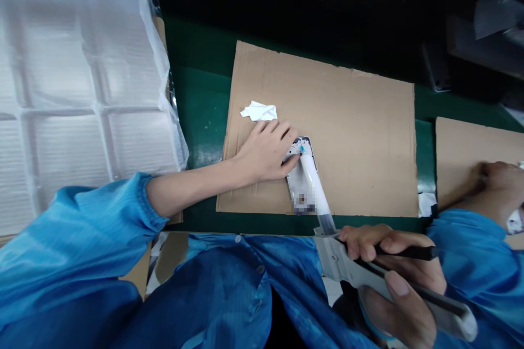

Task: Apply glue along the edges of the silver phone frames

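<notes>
On cardboard (360, 136) lies a pale, dark-edged panel (298, 181).

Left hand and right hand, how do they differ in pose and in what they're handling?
The left hand is palm down over the cardboard sheet; the right hand is off the sheet, nearer the body.
The left hand's fingers and thumb reach over a phone-like device; the right hand is curled around the handle of a dispensing gun.
Both hands are bare.
</notes>
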`<state>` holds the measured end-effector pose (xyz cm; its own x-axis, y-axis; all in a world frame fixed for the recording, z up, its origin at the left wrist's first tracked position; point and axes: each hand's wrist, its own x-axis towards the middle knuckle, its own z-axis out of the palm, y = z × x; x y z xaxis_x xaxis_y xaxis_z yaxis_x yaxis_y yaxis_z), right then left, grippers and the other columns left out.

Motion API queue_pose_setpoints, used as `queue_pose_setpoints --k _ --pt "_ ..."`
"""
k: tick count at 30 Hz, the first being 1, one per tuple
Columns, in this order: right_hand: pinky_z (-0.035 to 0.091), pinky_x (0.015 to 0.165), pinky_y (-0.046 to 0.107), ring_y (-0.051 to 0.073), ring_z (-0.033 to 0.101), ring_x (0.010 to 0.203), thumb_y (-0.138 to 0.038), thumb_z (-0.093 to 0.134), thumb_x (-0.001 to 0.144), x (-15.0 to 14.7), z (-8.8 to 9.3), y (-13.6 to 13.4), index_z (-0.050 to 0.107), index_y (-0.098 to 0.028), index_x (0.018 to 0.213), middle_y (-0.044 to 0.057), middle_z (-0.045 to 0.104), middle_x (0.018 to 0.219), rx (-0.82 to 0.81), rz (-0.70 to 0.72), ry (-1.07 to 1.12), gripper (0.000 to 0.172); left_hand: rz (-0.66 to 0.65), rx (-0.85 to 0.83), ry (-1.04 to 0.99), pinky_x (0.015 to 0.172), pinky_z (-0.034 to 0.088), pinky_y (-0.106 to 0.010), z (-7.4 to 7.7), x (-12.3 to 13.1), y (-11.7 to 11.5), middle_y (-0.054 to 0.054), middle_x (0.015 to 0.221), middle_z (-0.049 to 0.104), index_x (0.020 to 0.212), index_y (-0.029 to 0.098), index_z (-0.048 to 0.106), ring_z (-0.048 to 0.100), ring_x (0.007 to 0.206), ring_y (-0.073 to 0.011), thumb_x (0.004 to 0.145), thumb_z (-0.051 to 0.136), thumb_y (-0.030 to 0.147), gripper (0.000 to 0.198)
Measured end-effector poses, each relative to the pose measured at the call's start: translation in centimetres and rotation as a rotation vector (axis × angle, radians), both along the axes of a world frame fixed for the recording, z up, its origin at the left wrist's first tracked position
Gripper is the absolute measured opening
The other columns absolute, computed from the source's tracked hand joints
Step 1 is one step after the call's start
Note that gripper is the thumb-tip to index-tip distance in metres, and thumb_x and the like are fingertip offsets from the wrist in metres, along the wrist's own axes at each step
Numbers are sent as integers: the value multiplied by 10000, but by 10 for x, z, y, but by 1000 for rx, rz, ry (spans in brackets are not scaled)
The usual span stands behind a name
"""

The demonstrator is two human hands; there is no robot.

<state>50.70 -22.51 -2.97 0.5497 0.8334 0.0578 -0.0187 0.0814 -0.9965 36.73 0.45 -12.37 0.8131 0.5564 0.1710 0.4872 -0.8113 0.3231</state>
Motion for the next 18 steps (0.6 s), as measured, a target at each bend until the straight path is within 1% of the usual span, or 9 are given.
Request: queue_pose_setpoints --k 4,9,14,18 --pt "479 692 549 198 597 689 -312 666 849 -2 1 1 710 -262 1026 38 577 736 -11 -2 1 189 2 0 -10 978 512 -518 -1 1 0 -167 1250 698 1229 193 684 627 1123 -362 1050 549 441 334" --pt "468 691 547 193 590 679 -310 658 817 -5 0 4 710 -256 999 40 575 730 -1 -30 -13 197 -3 -18 -6 969 505 -526 -1 1 1 -174 1258 691 1233 197 677 626 1140 -374 1052 542 445 335" --pt "480 681 525 182 586 678 -258 621 804 -4 2 6 694 -248 995 33 567 722 0 -10 -6 204 -12 -23 5 980 492 -525 0 1 1 -179 1255 692 1243 177 680 631 1143 -375 1058 546 443 351" --pt "486 675 525 181 589 677 -254 612 802 -1 2 5 697 -249 1011 35 571 726 13 14 -20 226 -17 -32 3 982 485 -521 1 1 1 -181 1270 689 1251 178 686 633 1150 -375 1060 540 431 349"
